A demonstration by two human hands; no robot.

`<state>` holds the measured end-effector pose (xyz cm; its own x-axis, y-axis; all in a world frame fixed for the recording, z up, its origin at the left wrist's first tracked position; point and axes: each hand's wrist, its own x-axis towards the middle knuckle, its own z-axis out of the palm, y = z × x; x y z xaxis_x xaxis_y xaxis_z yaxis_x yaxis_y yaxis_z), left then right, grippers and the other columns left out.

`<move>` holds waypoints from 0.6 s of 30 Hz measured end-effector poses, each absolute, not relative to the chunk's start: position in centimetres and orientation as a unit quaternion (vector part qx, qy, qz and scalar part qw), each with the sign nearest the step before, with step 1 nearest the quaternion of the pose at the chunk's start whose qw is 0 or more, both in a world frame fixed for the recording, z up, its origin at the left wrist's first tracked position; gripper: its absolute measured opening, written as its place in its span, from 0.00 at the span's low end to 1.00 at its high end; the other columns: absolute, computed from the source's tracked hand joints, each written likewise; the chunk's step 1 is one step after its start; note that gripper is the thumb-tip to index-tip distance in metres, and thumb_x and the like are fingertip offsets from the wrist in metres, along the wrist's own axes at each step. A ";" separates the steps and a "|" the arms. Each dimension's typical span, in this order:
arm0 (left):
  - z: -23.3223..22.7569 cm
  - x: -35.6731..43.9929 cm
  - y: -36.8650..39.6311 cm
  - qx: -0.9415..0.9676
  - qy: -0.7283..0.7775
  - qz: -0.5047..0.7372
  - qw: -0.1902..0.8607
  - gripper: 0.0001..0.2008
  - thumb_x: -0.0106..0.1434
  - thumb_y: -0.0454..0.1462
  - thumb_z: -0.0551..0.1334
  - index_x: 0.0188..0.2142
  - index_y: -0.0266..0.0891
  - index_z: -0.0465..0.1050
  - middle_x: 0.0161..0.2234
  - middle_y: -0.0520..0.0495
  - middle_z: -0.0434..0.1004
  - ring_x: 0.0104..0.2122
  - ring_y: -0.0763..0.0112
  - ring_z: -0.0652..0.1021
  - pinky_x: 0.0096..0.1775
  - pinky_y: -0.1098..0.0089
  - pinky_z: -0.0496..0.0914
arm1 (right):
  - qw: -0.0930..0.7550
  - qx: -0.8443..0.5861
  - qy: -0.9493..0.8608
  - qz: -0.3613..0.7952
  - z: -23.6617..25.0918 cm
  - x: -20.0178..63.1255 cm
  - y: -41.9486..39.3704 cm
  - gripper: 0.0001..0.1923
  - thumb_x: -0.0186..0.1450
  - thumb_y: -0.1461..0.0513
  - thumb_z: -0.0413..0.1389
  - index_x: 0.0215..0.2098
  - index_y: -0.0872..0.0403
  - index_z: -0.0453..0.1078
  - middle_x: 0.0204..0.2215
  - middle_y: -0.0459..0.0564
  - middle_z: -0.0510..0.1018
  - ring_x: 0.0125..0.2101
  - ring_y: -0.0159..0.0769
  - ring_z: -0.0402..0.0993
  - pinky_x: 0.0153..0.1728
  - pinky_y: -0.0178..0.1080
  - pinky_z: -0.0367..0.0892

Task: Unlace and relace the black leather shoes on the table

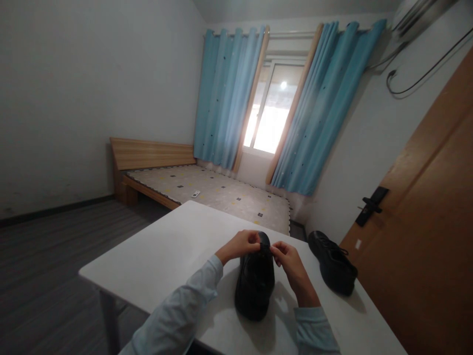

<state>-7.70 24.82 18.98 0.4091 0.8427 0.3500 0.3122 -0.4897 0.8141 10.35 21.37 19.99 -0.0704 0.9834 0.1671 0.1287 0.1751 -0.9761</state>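
Observation:
A black lace-up shoe stands on the white table in front of me, its toe pointing away and its heel toward me. At the lacing near the toe, my left hand is closed in a pinch on the left side. Across from it, my right hand pinches at the right side of the lacing. Both seem to hold the shoelace, though the dark strands barely show against the shoe. The matching black shoe, with its laces visible, rests by the table's right edge, apart from my hands.
The white table reaches toward a bed with a patterned mattress, where a small white remote lies. A wooden door with a black handle stands close on the right. Blue curtains flank the window.

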 end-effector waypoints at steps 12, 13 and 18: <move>19.1 -8.4 24.9 0.749 0.377 0.343 0.423 0.05 0.51 0.36 0.56 0.26 0.35 0.66 0.20 0.54 0.69 0.23 0.74 0.71 0.26 0.75 0.62 | 0.431 -0.479 -0.599 0.475 19.9 11.5 21.7 0.15 0.49 0.53 0.60 0.22 0.57 0.66 0.16 0.42 0.69 0.12 0.21 0.54 0.14 0.29 0.44; 19.0 -8.5 25.0 0.750 0.374 0.339 0.428 0.05 0.51 0.36 0.56 0.26 0.35 0.66 0.20 0.54 0.69 0.23 0.74 0.71 0.26 0.75 0.62 | 0.426 -0.479 -0.599 0.479 19.9 11.6 21.8 0.15 0.49 0.53 0.60 0.22 0.57 0.66 0.16 0.42 0.69 0.12 0.21 0.54 0.14 0.29 0.44; 19.0 -8.7 25.1 0.753 0.376 0.322 0.434 0.05 0.51 0.36 0.56 0.25 0.35 0.65 0.20 0.54 0.69 0.23 0.74 0.71 0.26 0.75 0.62 | 0.410 -0.473 -0.602 0.496 19.9 12.0 21.7 0.13 0.50 0.55 0.59 0.20 0.57 0.65 0.15 0.41 0.68 0.12 0.22 0.55 0.15 0.30 0.45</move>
<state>-8.67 25.11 18.98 0.5102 0.8451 0.1596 0.2862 -0.3418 0.8951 12.05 21.69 19.93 -0.2172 0.9758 0.0251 0.1629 0.0616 -0.9847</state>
